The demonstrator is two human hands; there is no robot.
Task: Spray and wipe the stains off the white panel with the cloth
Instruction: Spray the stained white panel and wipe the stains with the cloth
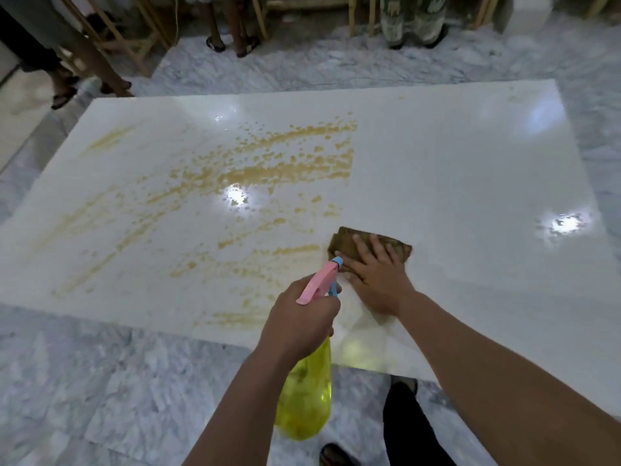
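A big glossy white panel [453, 156] lies flat on the marble floor. Yellow-brown stains [268, 163] streak and spot its left and middle parts, while its right part looks clean. My right hand [376, 277] presses flat, fingers spread, on a folded brown cloth [347, 242] near the panel's front edge, at the right border of the stains. My left hand [299, 317] grips a spray bottle [307, 398] with a yellow body and a pink and blue trigger head. Its nozzle points toward the cloth.
Grey-white marble floor [100, 381] surrounds the panel. Several people's legs [232, 28] and wooden chair legs [111, 35] stand along the far side. My own dark trouser leg and foot [406, 428] are just in front of the panel's near edge.
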